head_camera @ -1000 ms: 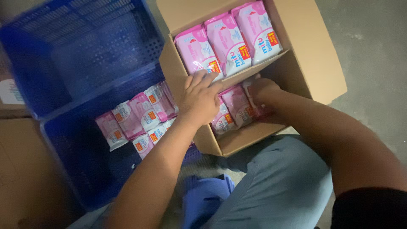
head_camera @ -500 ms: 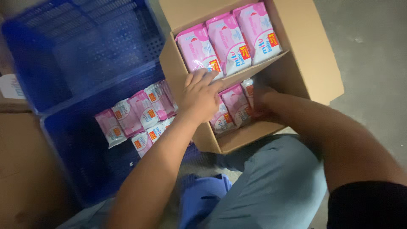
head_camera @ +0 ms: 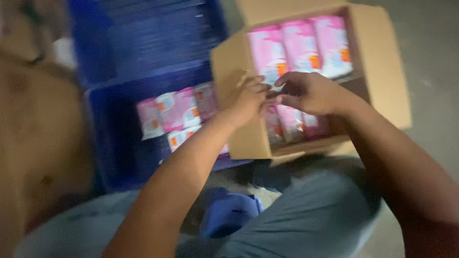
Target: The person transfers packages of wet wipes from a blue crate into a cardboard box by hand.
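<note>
Grey concrete floor (head_camera: pixel 430 43) lies under a blue crate (head_camera: pixel 119 143) at nine o'clock and an open cardboard box (head_camera: pixel 382 71) at one o'clock. Pink packets (head_camera: pixel 301 48) fill the box; more pink packs (head_camera: pixel 177 112) sit in the crate. Both hands, left (head_camera: pixel 248 98) and right (head_camera: pixel 311 91), meet over the box; blur hides their grip.

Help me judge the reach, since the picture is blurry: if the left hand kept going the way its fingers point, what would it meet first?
Probably the right hand: the left hand points right toward it over the cardboard box, fingertips nearly touching. Blur hides any gap between them.
</note>
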